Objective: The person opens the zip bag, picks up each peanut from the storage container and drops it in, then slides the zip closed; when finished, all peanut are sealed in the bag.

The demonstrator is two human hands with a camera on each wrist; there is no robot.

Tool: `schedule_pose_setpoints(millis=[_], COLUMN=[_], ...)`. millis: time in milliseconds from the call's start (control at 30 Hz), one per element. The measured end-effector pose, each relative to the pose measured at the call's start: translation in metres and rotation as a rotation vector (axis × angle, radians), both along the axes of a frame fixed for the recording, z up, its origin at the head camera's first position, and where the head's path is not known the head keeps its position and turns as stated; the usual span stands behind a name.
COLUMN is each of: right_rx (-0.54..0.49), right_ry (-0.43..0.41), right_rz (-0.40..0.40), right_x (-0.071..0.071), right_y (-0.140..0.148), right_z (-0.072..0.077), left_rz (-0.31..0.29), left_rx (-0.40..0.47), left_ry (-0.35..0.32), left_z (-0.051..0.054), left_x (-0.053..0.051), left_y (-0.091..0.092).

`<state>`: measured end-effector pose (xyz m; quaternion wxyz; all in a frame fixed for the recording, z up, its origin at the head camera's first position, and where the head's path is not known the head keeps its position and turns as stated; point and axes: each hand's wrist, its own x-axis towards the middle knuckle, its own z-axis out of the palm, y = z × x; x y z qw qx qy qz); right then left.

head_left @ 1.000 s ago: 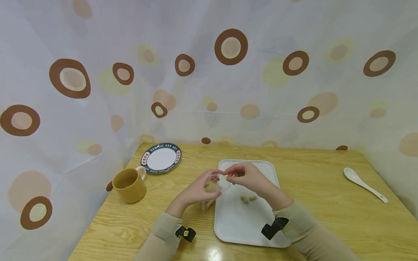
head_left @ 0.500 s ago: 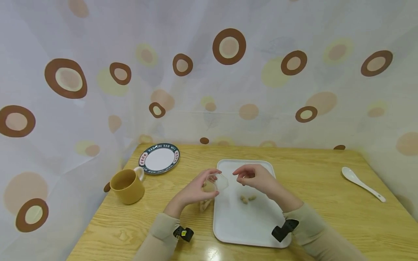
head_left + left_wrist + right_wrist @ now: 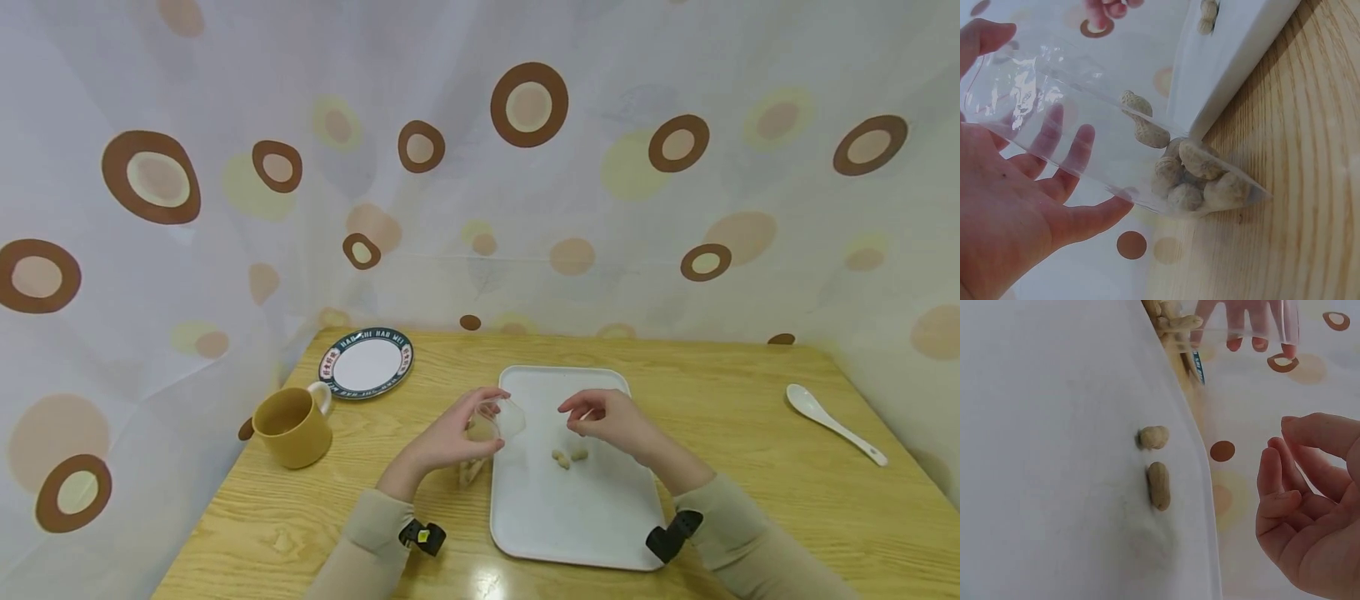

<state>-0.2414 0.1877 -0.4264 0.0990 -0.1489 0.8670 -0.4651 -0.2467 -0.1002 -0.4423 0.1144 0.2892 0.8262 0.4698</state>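
In the head view my left hand [image 3: 450, 433] holds a clear plastic bag [image 3: 510, 419] tilted over the tray's left edge. Up close in the left wrist view, the thumb is at the bag's mouth and the fingers spread along its side; several peanuts [image 3: 1188, 172] have gathered in the bottom corner. My right hand [image 3: 611, 422] hovers over the white tray [image 3: 570, 521], fingers loosely bent, with nothing visible between them. Below it a few unshelled peanuts [image 3: 561, 459] lie on the tray; the right wrist view shows one peanut [image 3: 1159, 485] lengthwise near the rim.
To the left stand a yellow mug [image 3: 294, 433] and a plate with a dark green patterned rim [image 3: 347, 385]. A white spoon [image 3: 836, 427] lies at the far right of the wooden table [image 3: 742, 417]. A patterned sheet [image 3: 585, 208] hangs behind.
My right hand has drawn away from the bag's mouth, moving right and slightly toward me over the tray. The left hand and bag have stayed nearly in place.
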Motion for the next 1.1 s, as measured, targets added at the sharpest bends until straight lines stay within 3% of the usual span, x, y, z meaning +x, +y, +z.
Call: schedule_pose_setpoints(millis=[400,733,1100], right_rx=[0.076,0.107,0.153], right_ry=[-0.038,-0.070,-0.043], right_rz=[0.026,0.007,0.049], right_x=[-0.002,-0.001,-0.005], right_y=[0.016,0.020,0.020], right_z=[-0.031,-0.038,-0.046], left_rz=[0.002,-0.009,-0.011], left_rx=[0.013,0.017,0.009], left_ry=[-0.005,-0.010,-0.010], left_z=[0.000,0.001,0.000], left_x=[-0.001,-0.001,-0.002], left_y=[-0.001,0.000,0.001])
